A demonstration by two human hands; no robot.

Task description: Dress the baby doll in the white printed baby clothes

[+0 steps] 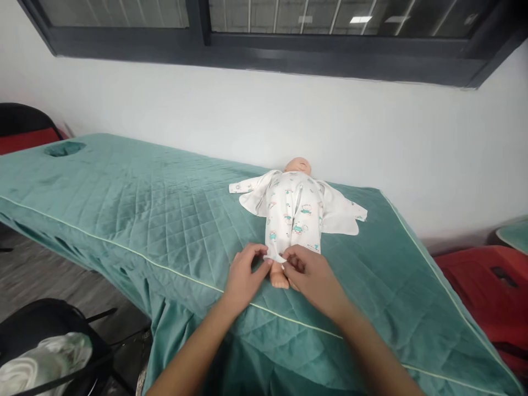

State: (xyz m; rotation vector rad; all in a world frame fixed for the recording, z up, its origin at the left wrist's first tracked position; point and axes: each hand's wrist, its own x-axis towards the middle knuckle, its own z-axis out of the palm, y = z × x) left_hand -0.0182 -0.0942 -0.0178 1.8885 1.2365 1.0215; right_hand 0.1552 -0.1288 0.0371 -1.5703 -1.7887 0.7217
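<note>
Pinching the white cuff (pixel 274 257) of the printed trousers (pixel 292 212) between thumbs and fingers, your left hand (pixel 244 275) and right hand (pixel 311 272) sit slightly apart, one on either side. The doll (pixel 297 164) wearing them lies on the green padded bed (pixel 165 209), head near the wall (pixel 185 104), feet towards you, with a white shirt (pixel 340 212) spread out at both sides.

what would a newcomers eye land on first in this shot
Probably the doll in white printed clothes, lying on its back near the right end of the green-covered table. Next, the left hand and right hand, pinching the trouser cuff just above one foot. The red object beside the table's right edge also stands out.
</note>
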